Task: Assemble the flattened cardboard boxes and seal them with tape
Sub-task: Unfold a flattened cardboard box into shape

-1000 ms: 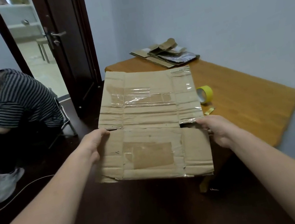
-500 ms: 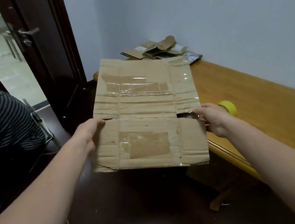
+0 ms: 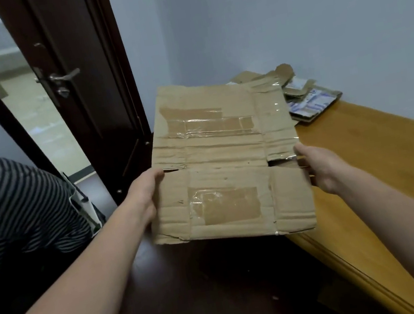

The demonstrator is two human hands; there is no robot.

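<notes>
Cardboard fills the middle of the head view: the worn brown flattened cardboard box [image 3: 226,164], patched with clear tape, is up in the air in front of me, with its long axis running straight away from my chest. My left hand [image 3: 143,195] is clamped on its left edge, thumb on top beside a slit between flaps, fingers hidden underneath. My right hand [image 3: 321,167] grips the right edge at the matching slit. Both hands sit at mid-length, one on each side, neither nearer than the other. The box hangs above the dark floor, its right side overlapping the orange-brown wooden table [image 3: 393,151]. To open it into a tube, I judge I must press those two edges toward each other. A heap of other flattened brown cartons [image 3: 300,96] lies at the table's far end. A person in a black-and-white striped shirt [image 3: 16,212] is at my left.
</notes>
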